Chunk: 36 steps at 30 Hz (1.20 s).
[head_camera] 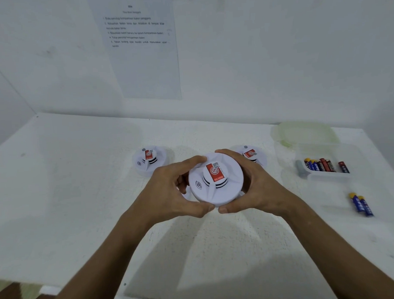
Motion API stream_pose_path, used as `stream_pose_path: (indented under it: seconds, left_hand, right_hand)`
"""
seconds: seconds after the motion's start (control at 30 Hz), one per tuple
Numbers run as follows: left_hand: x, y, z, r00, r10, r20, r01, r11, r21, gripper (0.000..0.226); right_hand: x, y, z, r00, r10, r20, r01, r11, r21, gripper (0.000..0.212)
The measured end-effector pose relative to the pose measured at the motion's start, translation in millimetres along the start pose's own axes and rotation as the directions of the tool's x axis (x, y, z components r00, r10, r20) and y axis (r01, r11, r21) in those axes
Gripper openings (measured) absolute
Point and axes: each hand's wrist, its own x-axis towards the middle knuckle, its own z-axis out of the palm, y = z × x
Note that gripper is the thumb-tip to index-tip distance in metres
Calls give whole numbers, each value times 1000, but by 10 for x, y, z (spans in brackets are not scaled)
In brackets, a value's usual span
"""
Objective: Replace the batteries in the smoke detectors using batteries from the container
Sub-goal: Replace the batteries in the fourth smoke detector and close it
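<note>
Hands: your left hand and right hand were both closed around the rim of the middle smoke detector, thumbs nearly meeting at its near edge; you held it just above the worktop, sticker side up.
Step in hand: judging by the paired grip, you were twisting the body against its base, to open or to close it; which, the view did not show.
Doing it well: you needed to keep the fingers on the rim, clear of the raised centre, and turn evenly; a skewed twist could jam the catch.
Other detectors: one lay beyond your left hand; another sat just behind your right hand, partly hidden.
Batteries: the open container stood well to the right of your right hand; two loose batteries lay nearer you on that side; its lid rested behind it.
</note>
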Motion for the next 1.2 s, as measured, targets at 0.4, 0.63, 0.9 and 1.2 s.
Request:
stream_pose_path:
  seconds: [0.4,0.63,0.9,1.2]
  left_hand:
    - [1,-39,5,999,-24,31,25,999,-21,78]
    - [20,-39,6,999,-18,32,19,1000,-10,79]
    - [14,-38,8,999,-26,21,27,1000,-13,80]
    - [-6,42,-31,1000,-5,22,5,1000,7,71]
  right_hand:
    - [-5,9,-15,1000,9,2,-10,1000,27,95]
    - [-11,5,-17,1000,8,3,-8,999,35,94]
    - [-6,-24,-12,1000,-3,-11,3,999,39,96]
    - [4,-26,5,1000,0,0,0,1000,29,94]
